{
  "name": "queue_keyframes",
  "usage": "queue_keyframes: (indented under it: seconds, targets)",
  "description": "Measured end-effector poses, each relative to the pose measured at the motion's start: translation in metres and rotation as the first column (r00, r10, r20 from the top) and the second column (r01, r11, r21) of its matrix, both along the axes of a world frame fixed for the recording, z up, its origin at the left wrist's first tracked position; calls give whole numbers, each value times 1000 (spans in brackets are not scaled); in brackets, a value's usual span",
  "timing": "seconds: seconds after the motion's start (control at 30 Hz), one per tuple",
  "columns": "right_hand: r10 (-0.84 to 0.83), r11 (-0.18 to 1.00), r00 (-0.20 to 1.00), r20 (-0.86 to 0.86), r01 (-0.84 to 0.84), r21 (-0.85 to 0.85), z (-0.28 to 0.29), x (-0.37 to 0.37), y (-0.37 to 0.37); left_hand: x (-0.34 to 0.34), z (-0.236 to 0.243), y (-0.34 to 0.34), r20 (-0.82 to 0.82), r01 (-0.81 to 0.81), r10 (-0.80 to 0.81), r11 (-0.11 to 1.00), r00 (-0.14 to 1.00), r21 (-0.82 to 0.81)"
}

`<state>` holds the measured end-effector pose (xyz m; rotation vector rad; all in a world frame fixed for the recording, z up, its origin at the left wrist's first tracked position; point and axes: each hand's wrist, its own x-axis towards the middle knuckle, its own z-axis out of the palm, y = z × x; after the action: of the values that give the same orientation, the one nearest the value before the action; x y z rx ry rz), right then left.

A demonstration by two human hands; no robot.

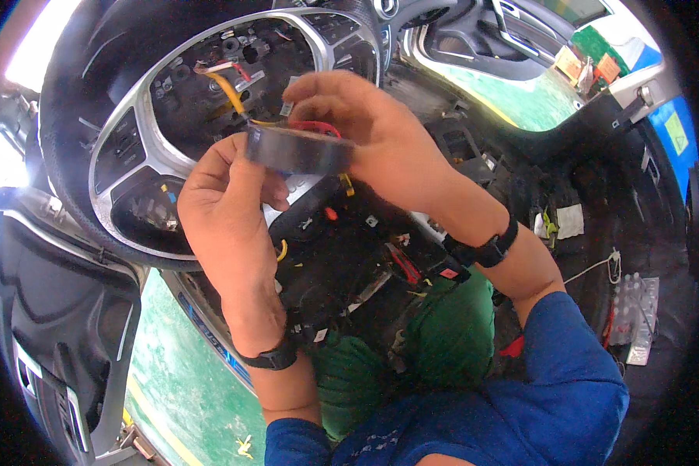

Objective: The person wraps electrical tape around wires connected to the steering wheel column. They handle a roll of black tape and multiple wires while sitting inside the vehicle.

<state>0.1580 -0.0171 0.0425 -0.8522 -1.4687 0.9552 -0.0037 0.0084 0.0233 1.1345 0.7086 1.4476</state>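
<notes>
A roll of black electrical tape (pixel 299 151) is held in front of the steering wheel (pixel 202 167), whose middle is open with its inner parts bare. My right hand (pixel 377 136) is closed round the roll's right side, fingers curled behind it. At the roll's left edge, my left hand (pixel 229 190) pinches thumb against fingers on the wires. The yellow-sleeved wires (pixel 229 93) run down from the wheel's middle to this pinch. A red wire (pixel 316 126) curves behind the roll. The roll hides part of the wires and the left fingertips.
The stripped car floor (pixel 326 295) beneath my arms holds loose connectors and wires. An opened door (pixel 62 311) stands on the left; another opened door (pixel 481 39) is at the far right. A clear plastic pack (pixel 633 314) and a thin white cord (pixel 598 268) lie at the right.
</notes>
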Motion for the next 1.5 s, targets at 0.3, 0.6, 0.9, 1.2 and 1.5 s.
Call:
queue_keyframes:
  seconds: [0.3,0.6,0.9,1.2,1.5]
  targets:
    - [-198,933,877,438,33,357,12,9,-17,0,1,-1,-112,-49,52,998,992,26]
    - [-242,953,844,478,112,283,21,1,-12,4,-5,-2,-66,-74,78,995,995,71]
    - [79,997,751,656,-56,-56,48,12,16,-2,-8,-1,-112,-37,41,999,993,37]
    - [184,963,712,678,6,-268,70,10,11,0,-6,-2,-208,-104,110,994,972,38]
    - [125,980,525,842,67,-187,91,-14,11,2,-16,1,-176,-104,132,982,976,160]
